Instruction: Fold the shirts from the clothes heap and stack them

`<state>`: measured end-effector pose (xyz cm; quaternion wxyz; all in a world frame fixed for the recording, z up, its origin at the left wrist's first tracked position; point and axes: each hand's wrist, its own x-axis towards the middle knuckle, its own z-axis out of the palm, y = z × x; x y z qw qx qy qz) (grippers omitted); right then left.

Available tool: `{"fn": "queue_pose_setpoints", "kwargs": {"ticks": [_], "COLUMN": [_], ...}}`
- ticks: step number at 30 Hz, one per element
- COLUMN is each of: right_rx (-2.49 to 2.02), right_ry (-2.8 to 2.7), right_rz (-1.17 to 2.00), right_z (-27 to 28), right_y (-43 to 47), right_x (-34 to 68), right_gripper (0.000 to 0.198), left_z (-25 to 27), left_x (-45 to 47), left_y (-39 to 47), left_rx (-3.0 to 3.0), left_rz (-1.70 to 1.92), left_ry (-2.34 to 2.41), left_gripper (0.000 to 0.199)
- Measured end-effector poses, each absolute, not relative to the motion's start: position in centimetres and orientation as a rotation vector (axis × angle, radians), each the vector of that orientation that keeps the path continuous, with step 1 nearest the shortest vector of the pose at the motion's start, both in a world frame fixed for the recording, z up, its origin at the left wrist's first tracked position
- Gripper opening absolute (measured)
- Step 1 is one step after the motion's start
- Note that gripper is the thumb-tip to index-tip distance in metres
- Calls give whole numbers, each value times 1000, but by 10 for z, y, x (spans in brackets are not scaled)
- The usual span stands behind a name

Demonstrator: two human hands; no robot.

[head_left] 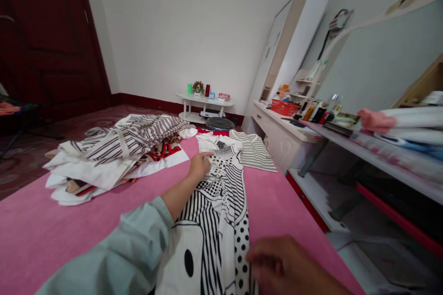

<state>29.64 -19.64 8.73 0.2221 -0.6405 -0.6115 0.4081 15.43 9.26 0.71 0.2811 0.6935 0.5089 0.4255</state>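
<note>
A long black-and-white dress (221, 212), printed with stripes, dots and large shapes, lies lengthwise on the pink bed cover (277, 207). It is gathered into creases along its middle. My left hand (200, 166) reaches to its upper part, fingers bent and closed on the fabric at the left edge. Low in the view, my right hand (280, 262) is somewhat blurred, its fingers curled at the dress's right edge by the dotted part. The fingertips there show only in part.
A heap of striped and white clothes (121, 147) lies at the left of the bed. Beyond the dress is a striped shirt (254, 150). A white dressing table (277, 124) and a shelf (380, 156) with folded cloths flank the right side. A low white stand (204, 99) is by the wall.
</note>
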Motion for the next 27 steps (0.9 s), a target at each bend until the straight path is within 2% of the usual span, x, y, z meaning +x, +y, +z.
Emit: {"fn": "queue_pose_setpoints", "kwargs": {"ticks": [6, 11, 15, 21, 23, 25, 26, 27], "right_rx": [-1770, -1975, -2028, -2126, -2122, -2099, -2082, -2062], "right_ry": [-1604, -1523, -1588, -1559, -1519, -1510, -1522, -1543], "right_rz": [477, 111, 29, -87, -131, -131, -112, -88], "right_z": [73, 58, 48, 52, 50, 43, 39, 35], "right_y": [-16, 87, 125, 153, 160, 162, 161, 159], "right_x": [375, 403, 401, 393, 387, 379, 375, 370], "right_gripper": [21, 41, 43, 19, 24, 29, 31, 34], "left_z": [-4, -1, 5, 14, 14, 12, 11, 9], "left_x": [155, 154, 155, 156, 156, 155, 155, 154], "left_y": [85, 82, 76, 69, 69, 70, 70, 71], "left_rx": [1832, 1877, 1942, 1951, 1949, 1942, 1941, 1945], "left_rz": [1241, 1295, 1221, 1201, 1187, 1193, 1199, 1206], "left_ry": [1265, 1246, 1331, 1458, 1500, 1528, 1533, 1532], "left_gripper": [37, 24, 19, 21, 22, 7, 8, 20]}}
